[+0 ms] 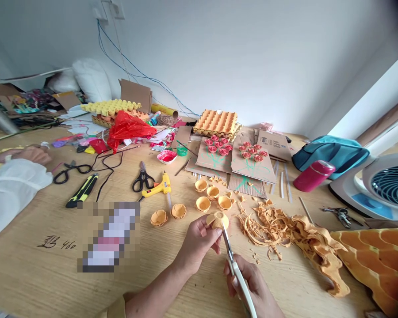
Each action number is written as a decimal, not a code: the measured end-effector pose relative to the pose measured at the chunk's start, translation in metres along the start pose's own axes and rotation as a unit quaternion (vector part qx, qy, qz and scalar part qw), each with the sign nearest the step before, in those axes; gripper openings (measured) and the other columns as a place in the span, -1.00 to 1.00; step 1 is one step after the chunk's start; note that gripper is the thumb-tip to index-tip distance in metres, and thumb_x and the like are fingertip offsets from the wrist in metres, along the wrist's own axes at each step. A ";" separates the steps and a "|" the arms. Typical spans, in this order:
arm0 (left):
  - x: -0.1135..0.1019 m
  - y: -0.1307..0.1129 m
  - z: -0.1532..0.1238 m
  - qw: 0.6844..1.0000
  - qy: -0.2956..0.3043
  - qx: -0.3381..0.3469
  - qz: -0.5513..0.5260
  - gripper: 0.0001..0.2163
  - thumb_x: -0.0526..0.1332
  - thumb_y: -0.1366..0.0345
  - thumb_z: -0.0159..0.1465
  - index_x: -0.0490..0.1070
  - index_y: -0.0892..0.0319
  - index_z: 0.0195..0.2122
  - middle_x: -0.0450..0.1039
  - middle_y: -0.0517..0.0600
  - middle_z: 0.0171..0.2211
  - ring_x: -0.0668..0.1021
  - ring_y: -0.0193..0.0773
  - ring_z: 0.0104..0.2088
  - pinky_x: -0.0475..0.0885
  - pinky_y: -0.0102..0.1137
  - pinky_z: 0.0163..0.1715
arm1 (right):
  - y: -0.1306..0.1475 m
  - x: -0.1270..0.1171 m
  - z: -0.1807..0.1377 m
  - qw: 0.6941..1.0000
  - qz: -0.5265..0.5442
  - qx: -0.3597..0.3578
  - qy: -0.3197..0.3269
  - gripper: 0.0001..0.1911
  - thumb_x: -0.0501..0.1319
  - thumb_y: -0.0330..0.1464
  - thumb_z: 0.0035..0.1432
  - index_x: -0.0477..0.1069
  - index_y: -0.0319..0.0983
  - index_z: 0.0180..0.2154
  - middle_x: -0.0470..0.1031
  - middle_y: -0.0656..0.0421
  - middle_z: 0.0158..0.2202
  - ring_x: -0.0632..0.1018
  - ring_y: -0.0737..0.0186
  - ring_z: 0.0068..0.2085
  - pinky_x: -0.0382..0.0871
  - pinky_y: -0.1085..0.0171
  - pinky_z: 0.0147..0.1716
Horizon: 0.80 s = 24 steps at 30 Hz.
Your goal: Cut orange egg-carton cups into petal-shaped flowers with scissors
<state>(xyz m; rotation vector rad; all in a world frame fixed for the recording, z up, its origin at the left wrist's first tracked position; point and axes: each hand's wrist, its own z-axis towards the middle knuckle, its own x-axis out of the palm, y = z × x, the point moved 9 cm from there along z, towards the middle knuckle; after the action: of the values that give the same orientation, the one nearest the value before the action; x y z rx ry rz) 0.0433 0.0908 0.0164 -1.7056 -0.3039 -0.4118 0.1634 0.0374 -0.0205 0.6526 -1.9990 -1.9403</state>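
My left hand pinches an orange egg-carton cup between thumb and fingers, its petal-like edge turned toward me. My right hand grips white-handled scissors, with the blades up against the cup's edge. Whether the blades are parted is too small to tell. Just beyond my hands stand several trimmed cups, and a pair of similar cups sits to the left. Curled carton trimmings lie in a heap on the right.
A yellow glue gun, black-handled scissors and a utility knife lie left. Cardboard sheets with red flowers and egg trays are behind. Right stand a pink bottle and a fan. Another person's sleeve enters left.
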 end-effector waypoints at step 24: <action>0.002 -0.004 -0.002 1.000 -0.012 0.002 0.019 -0.86 0.28 0.29 0.09 0.35 0.21 -0.40 0.31 -0.15 -0.58 0.34 -0.42 -0.55 0.43 -0.53 -0.63 | -0.004 0.001 0.001 1.000 -0.004 -0.009 0.006 -0.45 0.08 0.18 0.22 0.33 -0.20 -0.32 0.29 0.27 -0.59 0.32 0.31 -0.57 0.23 0.33 -0.53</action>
<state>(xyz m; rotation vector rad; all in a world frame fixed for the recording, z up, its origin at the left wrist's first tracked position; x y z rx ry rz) 0.0433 0.0891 0.0209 -1.7116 -0.2891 -0.3629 0.1626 0.0374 -0.0247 0.6670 -1.9720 -1.9511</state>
